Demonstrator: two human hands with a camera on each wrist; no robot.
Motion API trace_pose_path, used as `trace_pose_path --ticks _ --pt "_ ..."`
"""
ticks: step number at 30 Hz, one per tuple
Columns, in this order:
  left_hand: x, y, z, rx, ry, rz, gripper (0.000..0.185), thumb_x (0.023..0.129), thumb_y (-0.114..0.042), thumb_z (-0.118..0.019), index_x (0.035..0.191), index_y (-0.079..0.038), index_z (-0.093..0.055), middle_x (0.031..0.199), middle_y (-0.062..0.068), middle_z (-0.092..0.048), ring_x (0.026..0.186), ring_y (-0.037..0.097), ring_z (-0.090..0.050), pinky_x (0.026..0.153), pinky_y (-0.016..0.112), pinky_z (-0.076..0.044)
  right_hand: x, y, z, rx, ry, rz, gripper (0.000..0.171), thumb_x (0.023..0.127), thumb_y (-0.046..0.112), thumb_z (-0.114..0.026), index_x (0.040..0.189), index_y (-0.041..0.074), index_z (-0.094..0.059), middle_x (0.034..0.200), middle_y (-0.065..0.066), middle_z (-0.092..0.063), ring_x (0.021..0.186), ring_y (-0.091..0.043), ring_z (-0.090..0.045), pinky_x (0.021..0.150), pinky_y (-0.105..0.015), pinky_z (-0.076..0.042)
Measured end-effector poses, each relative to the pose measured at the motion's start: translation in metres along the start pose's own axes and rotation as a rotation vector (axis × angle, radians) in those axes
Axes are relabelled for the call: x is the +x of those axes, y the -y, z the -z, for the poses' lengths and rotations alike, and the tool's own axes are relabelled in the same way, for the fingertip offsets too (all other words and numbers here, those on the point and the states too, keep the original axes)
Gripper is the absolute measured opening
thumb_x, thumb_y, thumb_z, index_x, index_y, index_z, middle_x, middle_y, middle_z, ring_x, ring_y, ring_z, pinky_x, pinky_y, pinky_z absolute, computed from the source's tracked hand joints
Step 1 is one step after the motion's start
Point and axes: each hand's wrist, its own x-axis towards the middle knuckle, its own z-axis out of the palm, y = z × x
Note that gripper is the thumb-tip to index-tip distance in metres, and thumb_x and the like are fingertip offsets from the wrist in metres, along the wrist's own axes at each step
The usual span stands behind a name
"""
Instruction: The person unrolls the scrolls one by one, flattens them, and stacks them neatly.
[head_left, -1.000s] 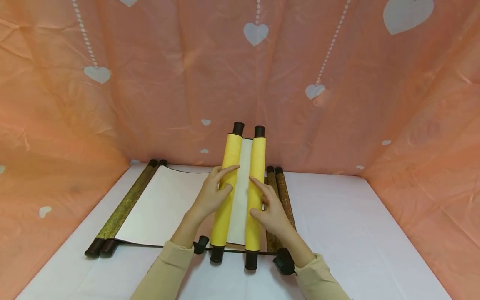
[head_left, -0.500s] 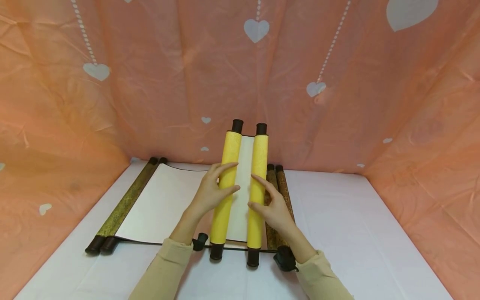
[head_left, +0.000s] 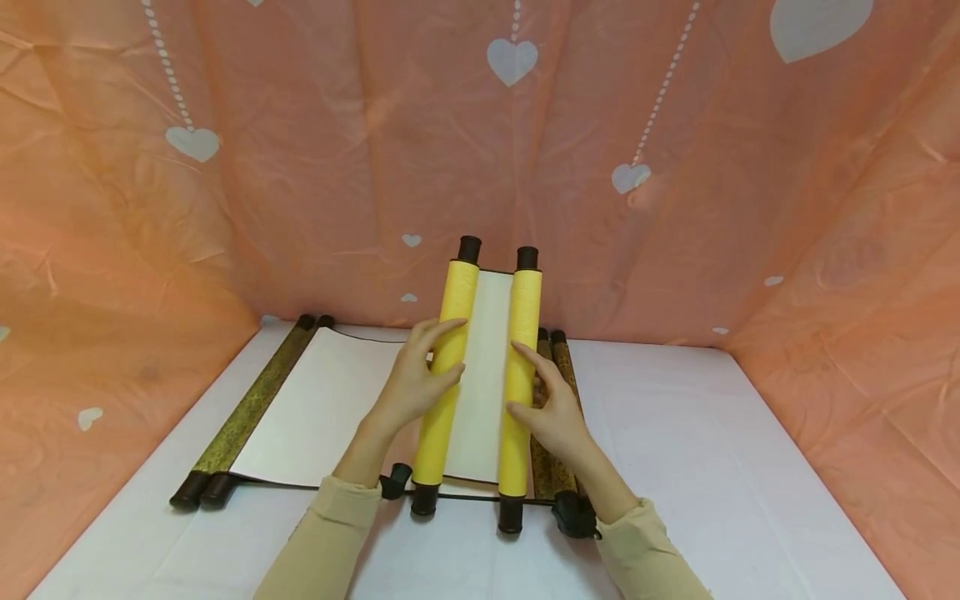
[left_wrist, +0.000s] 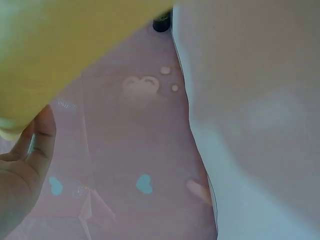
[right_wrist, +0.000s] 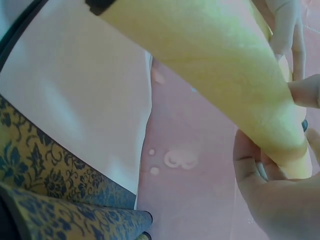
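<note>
Peach cloth printed with white hearts walls in a white worktop (head_left: 712, 467). At nine o'clock on it lies an opened brown-patterned scroll (head_left: 322, 408). Centre, tilted up toward twelve, the yellow scroll (head_left: 480, 375) is partly unrolled. The left hand (head_left: 412, 383) curls around its left roll, the right hand (head_left: 551, 412) around its right. It looks light, with stiff rollers but creasable paper; mid-roll grips seem safest.

Left hand (head_left: 411, 385) and right hand (head_left: 553, 408) gripping the two yellow rollers of a scroll (head_left: 487, 377), held above the white table (head_left: 675, 467).
</note>
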Motion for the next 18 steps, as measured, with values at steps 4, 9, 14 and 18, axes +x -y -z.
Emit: trace_pose_path --ticks 4,9,14,18 --pt "0.000 -0.001 0.004 -0.006 0.009 0.018 0.062 0.091 -0.003 -0.074 0.147 -0.023 -0.059 0.150 0.018 -0.043 0.128 0.039 -0.050 0.092 0.049 -0.052 0.001 0.001 0.003 0.007 -0.006 0.018 0.086 0.086 -0.013 -0.064 0.160 0.025 -0.043 0.156 -0.014 -0.036 0.114 -0.035 -0.053 0.078 -0.037 -0.055" --pt "-0.001 -0.002 0.009 -0.008 0.014 0.026 0.061 0.090 -0.002 -0.071 0.146 -0.025 -0.061 0.152 0.019 -0.041 0.132 0.040 -0.046 0.091 0.048 -0.048 0.001 0.001 0.007 0.040 0.006 0.031 0.091 0.082 -0.018 -0.057 0.161 0.022 -0.040 0.160 -0.016 -0.030 0.120 -0.038 -0.055 0.076 -0.036 -0.052" --pt "-0.001 -0.002 0.012 -0.024 0.006 0.024 0.060 0.089 0.001 -0.066 0.143 -0.025 -0.065 0.150 0.017 -0.043 0.129 0.036 -0.047 0.088 0.046 -0.045 0.001 0.003 0.011 0.064 0.016 0.009 0.092 0.083 -0.018 -0.054 0.161 0.027 -0.039 0.166 -0.012 -0.024 0.125 -0.037 -0.051 0.074 -0.036 -0.047" --pt "-0.001 -0.002 0.015 -0.049 -0.005 0.037 0.061 0.089 0.002 -0.062 0.143 -0.025 -0.066 0.149 0.015 -0.045 0.126 0.035 -0.048 0.088 0.048 -0.048 0.001 0.006 0.012 0.079 0.020 -0.007 0.093 0.084 -0.019 -0.053 0.161 0.031 -0.039 0.169 -0.007 -0.020 0.131 -0.038 -0.048 0.072 -0.037 -0.044"
